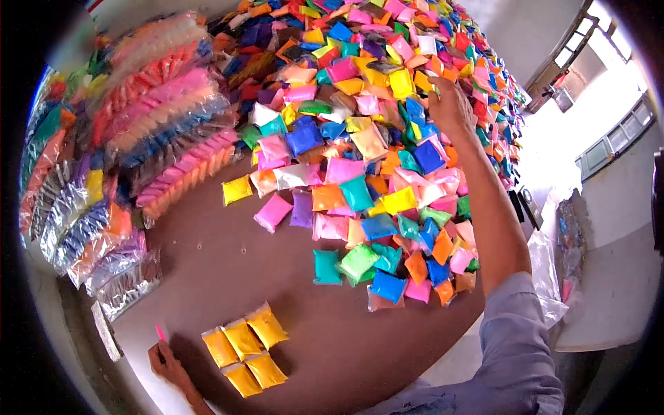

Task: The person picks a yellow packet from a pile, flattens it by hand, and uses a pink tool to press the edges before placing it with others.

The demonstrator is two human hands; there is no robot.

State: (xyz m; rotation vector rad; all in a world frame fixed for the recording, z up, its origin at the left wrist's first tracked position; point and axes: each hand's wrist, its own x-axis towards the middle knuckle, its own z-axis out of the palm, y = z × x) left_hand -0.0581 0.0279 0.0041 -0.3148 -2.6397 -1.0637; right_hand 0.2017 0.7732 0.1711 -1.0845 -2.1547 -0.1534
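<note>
My right hand (pixel 449 104) reaches far out over a big heap of small coloured powder packets (pixel 373 138), its fingers curled down onto packets near an orange one; what it grips is hidden. My left hand (pixel 166 363) rests at the near edge of the brown table (pixel 228 277), pinching a small pink object (pixel 160 333). Just right of that hand lie several orange-yellow packets (pixel 245 349) laid out in a neat block.
Long clear bags of sorted packets (pixel 138 138) are stacked along the left side. A lone yellow packet (pixel 237 189) and a pink one (pixel 272 211) lie at the heap's edge. Plastic sheeting (pixel 546 277) hangs off the table's right edge.
</note>
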